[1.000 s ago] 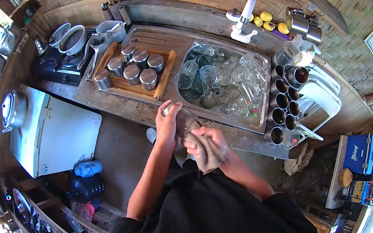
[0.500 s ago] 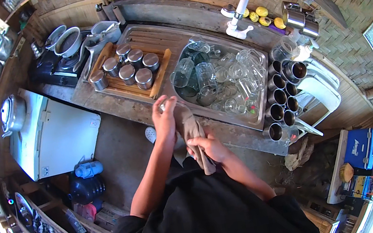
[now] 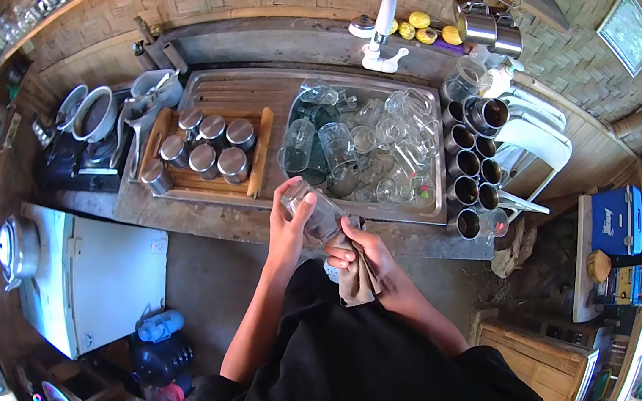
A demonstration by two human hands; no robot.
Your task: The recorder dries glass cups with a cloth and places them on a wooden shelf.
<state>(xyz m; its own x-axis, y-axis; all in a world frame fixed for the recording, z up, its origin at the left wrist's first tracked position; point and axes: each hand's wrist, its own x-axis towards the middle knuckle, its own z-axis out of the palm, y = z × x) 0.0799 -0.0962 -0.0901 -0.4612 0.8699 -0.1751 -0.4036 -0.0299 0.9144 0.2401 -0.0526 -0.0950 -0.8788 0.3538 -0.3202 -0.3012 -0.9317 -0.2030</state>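
In front of my body, my left hand (image 3: 285,228) is wrapped round a clear drinking glass (image 3: 316,212), which lies tilted with one end toward the sink. My right hand (image 3: 370,248) grips a brown cloth (image 3: 358,282) and presses it at the glass's other end, where the cloth partly hides the rim. Both hands are just short of the counter's front edge. Beyond them is a metal sink (image 3: 440,147) filled with many clear glasses and glass mugs (image 3: 339,150). To its left, several metal cups (image 3: 233,164) stand on a wooden tray (image 3: 263,152).
Dark-mouthed metal cups (image 3: 465,164) crowd the counter right of the sink. Behind the sink rise a white faucet (image 3: 381,44) and yellow fruits (image 3: 419,20). A stove (image 3: 71,171) with pots is at the far left, a white fridge (image 3: 124,278) nearer. A white folding chair (image 3: 544,152) leans at right.
The glass, mostly covered by the cloth before, now shows clearly in my left hand. My right hand and the cloth have shifted to the glass's right end. The view has turned slightly.
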